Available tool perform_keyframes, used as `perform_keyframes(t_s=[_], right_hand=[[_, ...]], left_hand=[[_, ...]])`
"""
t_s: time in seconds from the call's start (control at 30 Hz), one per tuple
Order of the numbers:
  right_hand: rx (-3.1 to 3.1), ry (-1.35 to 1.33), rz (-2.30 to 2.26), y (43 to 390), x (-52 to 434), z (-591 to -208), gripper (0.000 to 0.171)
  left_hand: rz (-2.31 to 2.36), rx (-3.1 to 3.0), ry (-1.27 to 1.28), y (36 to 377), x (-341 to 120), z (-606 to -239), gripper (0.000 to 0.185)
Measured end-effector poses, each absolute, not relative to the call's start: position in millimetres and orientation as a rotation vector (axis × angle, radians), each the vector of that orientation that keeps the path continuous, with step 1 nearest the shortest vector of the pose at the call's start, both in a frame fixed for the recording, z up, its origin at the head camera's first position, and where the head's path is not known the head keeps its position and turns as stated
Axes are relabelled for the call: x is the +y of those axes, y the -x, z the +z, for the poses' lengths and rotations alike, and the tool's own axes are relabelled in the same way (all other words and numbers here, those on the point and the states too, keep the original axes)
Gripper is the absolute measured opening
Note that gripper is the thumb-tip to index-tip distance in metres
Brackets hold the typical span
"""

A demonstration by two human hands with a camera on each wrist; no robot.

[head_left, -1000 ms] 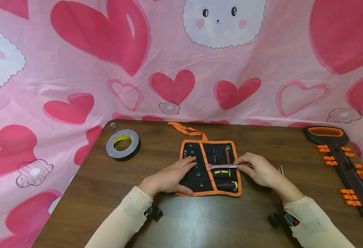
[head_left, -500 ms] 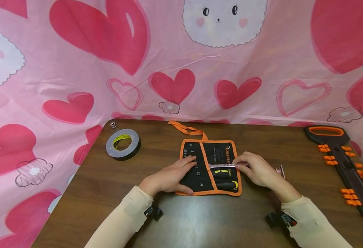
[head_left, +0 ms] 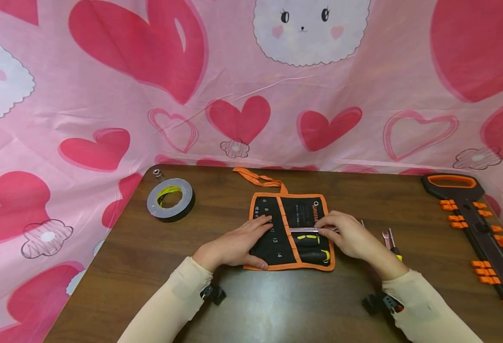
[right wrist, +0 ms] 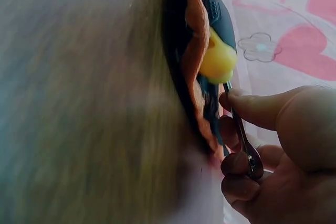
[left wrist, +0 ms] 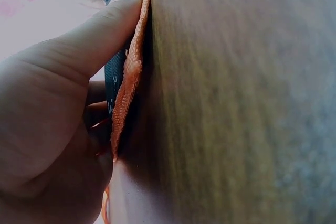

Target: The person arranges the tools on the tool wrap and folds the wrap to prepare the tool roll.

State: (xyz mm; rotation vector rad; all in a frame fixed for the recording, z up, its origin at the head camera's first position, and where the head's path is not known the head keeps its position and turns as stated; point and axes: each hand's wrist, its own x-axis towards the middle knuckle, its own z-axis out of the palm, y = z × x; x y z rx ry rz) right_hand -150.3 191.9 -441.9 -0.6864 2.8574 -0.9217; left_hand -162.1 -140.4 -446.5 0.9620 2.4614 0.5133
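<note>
Makeshift home workbench: wooden table, heart-print pink cloth backdrop.

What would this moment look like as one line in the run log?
left hand: presses flat on tool roll | right hand: pinches wrench over roll pockets | nearby: tape roll, loose wrenches

Black tool roll, orange trim

Dark wooden bench, grey tape roll at its far left corner, small metal socket just behind the roll, orange-and-black saw along the right edge, pink heart-print cloth behind
</note>
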Motion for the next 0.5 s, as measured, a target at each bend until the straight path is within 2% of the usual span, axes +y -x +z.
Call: perform_keyframes(t_s=[0.2,0.37,0.5], right_hand=[[2.847,0.655,-0.91,153,187,-440,0.012],[2.833,0.6,-0.855,151,192,-437,0.023],[2.873,0.607,-0.83,150,198,-436,0.017]], left_hand=[[0.522,2.457,-0.974,162,-140,-447,0.102],[0.527,2.456,-0.963,162,-141,-447,0.102],[0.528,2.457,-0.962,162,-142,-446,0.102]])
